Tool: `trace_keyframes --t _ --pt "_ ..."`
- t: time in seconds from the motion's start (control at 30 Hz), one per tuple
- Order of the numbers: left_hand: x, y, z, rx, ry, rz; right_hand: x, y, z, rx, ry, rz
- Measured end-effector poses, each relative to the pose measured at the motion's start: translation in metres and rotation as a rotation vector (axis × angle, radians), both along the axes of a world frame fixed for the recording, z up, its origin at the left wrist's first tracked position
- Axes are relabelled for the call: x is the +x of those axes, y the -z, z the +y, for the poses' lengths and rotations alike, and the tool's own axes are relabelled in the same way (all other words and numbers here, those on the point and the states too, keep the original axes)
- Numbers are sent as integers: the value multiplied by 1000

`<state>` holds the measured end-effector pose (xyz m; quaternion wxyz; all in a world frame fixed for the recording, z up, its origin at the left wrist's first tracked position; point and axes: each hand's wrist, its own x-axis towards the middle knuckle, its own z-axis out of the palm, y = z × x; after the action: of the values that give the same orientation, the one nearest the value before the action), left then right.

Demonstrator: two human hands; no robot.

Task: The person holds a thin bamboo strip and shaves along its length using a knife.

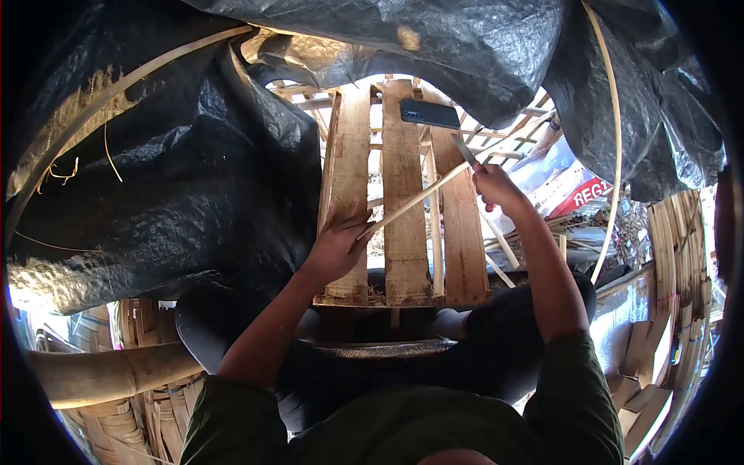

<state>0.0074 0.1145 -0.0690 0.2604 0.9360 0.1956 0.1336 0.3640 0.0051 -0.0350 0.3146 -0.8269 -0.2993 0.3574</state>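
A long pale bamboo strip (415, 200) slants across the wooden slats, its near end at my left hand (339, 244). The thumb and fingers of that hand close on the strip, with some fingertips raised. In my right hand (498, 188) is a knife (464, 149), its blade pointing up and to the left and a bit of red handle showing below the fist. The blade lies against or just over the strip; exact contact cannot be made out.
Wooden slats (407, 256) form a bench before my knees. A dark phone (430, 113) lies across their far end. Black plastic sheeting (194, 170) hangs left and overhead. A curved bamboo strip (614, 116) hangs at right, near a printed sheet (570, 182). A bamboo pole (116, 376) lies left.
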Motion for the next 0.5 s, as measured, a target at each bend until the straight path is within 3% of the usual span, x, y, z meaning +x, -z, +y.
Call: trace_keyframes --t 0.07,0.17,0.2,0.23,0.33,0.4,0.5 --pt "3 -1 1 -2 -5 -52 0 2 2 -3 14 69" --pt "3 -3 2 53 30 -61 -35 8 7 -165 -23 -161" --pt "3 -2 3 50 26 -64 -58 4 8 -194 -193 -115" --pt "2 -2 2 31 31 -61 -86 -4 6 -181 -201 14" --pt "3 1 7 52 40 -96 -100 38 5 -19 -392 -245" --pt "3 1 6 67 59 -113 -78 -20 10 -257 -332 86" --pt "2 0 3 -20 0 -118 -28 9 12 -119 -2 -140"
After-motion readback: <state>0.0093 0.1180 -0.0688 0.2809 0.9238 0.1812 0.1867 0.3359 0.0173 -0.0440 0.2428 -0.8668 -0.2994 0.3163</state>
